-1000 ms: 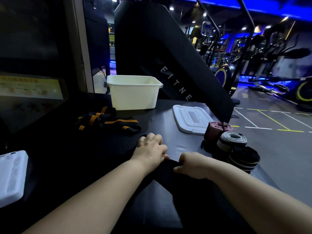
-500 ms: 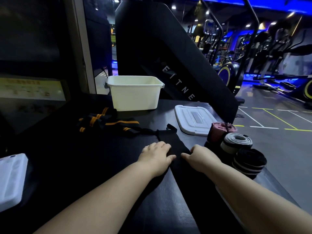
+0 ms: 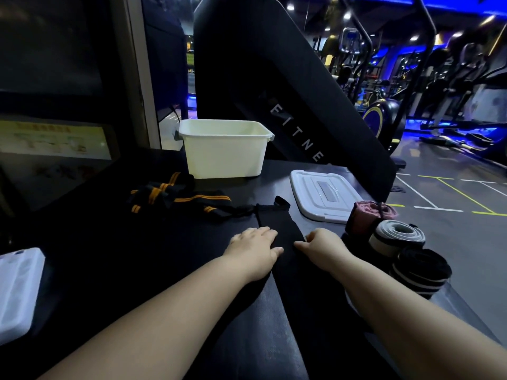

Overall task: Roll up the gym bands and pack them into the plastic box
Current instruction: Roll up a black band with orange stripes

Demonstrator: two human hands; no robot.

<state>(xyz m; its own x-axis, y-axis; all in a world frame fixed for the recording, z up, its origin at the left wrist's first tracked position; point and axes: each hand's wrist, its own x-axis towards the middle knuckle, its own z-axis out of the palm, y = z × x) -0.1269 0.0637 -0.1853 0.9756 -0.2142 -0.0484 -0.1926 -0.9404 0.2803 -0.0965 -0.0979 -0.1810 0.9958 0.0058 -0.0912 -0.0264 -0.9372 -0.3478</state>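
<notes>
A black gym band (image 3: 277, 223) lies flat and stretched toward me on the black table (image 3: 109, 242). My left hand (image 3: 253, 242) presses on its left edge with fairly straight fingers. My right hand (image 3: 321, 244) rests on its right edge, fingers curled down onto the fabric. A black band with orange stripes (image 3: 175, 197) lies in a loose heap further back. Three rolled bands stand at the right: pink (image 3: 369, 215), grey (image 3: 396, 235) and black (image 3: 421, 270). The white plastic box (image 3: 223, 149) stands open at the back; its lid (image 3: 321, 194) lies flat beside it.
A white flat object (image 3: 16, 289) sits at the table's left edge. A large black machine panel (image 3: 288, 91) rises behind the box. The table's right edge drops to the gym floor (image 3: 452, 215) just past the rolled bands.
Both hands slid forward along the black band, spreading it flat. Its far end with a loop has come into view in front of the fingers.
</notes>
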